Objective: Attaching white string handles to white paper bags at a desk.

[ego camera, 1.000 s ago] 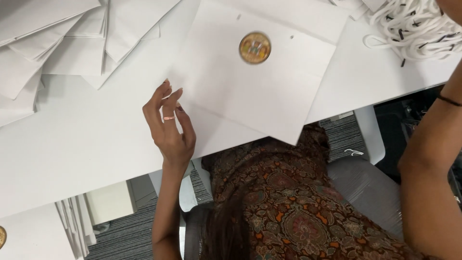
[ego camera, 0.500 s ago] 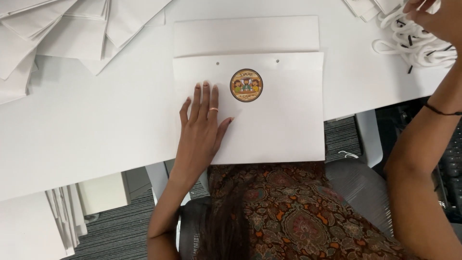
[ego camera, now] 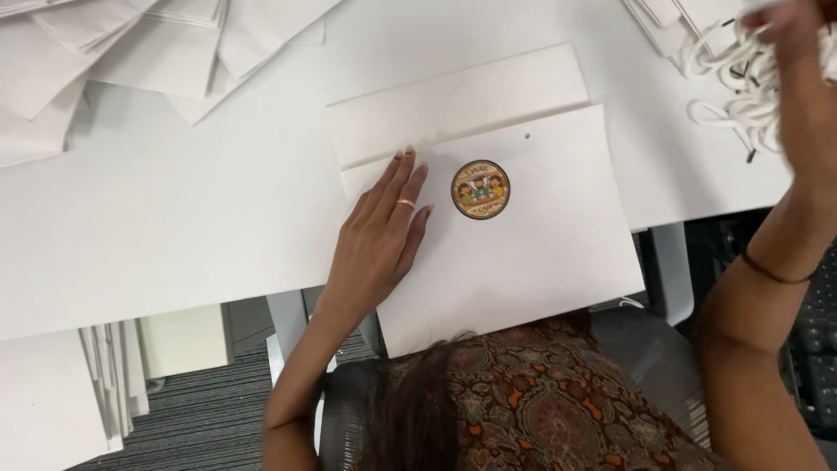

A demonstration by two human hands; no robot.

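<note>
Head view: the left hand (ego camera: 375,235) lies flat, fingers spread, pinning the white paper bag (ego camera: 514,253) with its round sticker (ego camera: 480,189) at the table (ego camera: 174,227) edge. The blurred right hand (ego camera: 798,52) reaches into white cord handles (ego camera: 732,78); its grip cannot be told.

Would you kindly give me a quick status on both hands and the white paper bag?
Left hand flat on white paper bag, open. Right hand up in the white cord handles, grip blurred. Bag overhangs table edge; round sticker up, nothing on it.
</note>
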